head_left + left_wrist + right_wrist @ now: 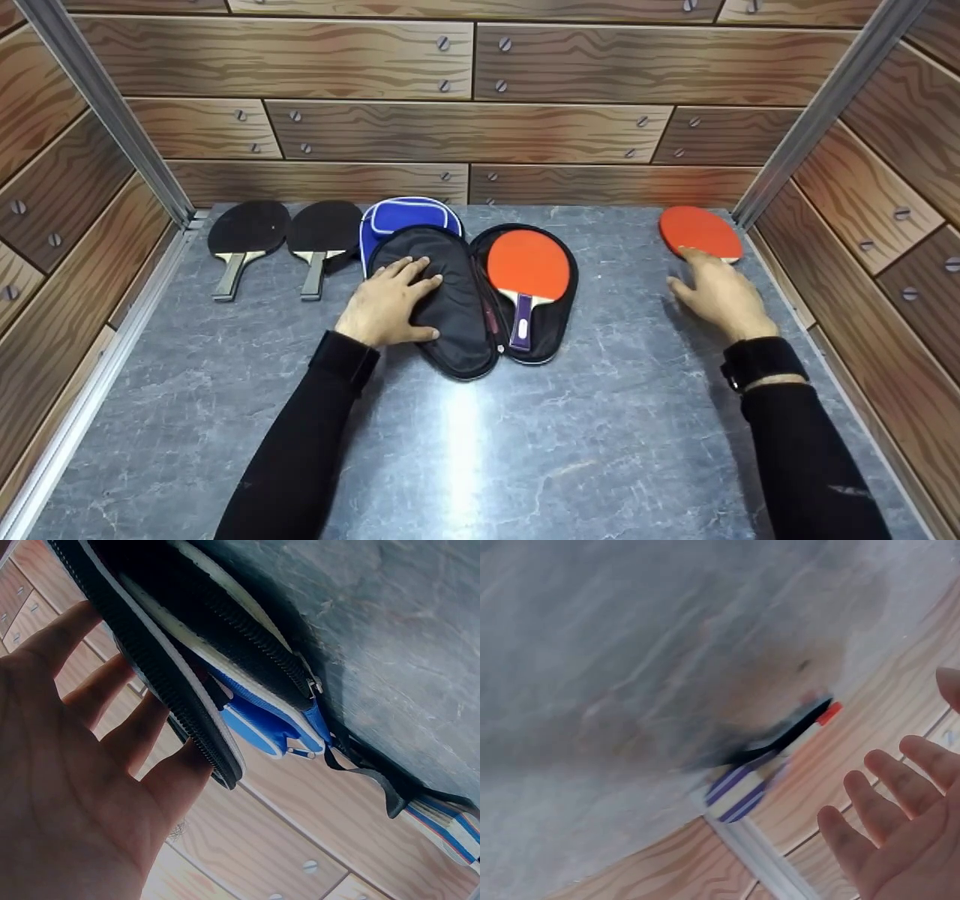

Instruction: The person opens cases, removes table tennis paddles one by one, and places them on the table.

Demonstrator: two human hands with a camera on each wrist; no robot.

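A black paddle case [555, 330] lies unzipped like a book in the head view. Its right half bears a table tennis paddle [529, 262] with an orange-red face and a purple handle. My left hand [386, 304] rests on the case's left half, the flap [457, 322], with fingers spread. From the left wrist, the fingertips touch the flap's outer side near its zipper edge [180, 679]. At the far right, my right hand [720, 296] reaches over a second red paddle [701, 229] and hides its handle. Its fingers are extended; the right wrist view shows a purple-striped handle end [735, 793] beyond them.
Two black-faced paddles, one at the far left [249, 229] and another beside it [324, 225], lie along the back. A blue case [412, 214] sits partly under the black flap. Wood-patterned walls [360, 131] and metal corner posts [825, 105] enclose the grey table [600, 442].
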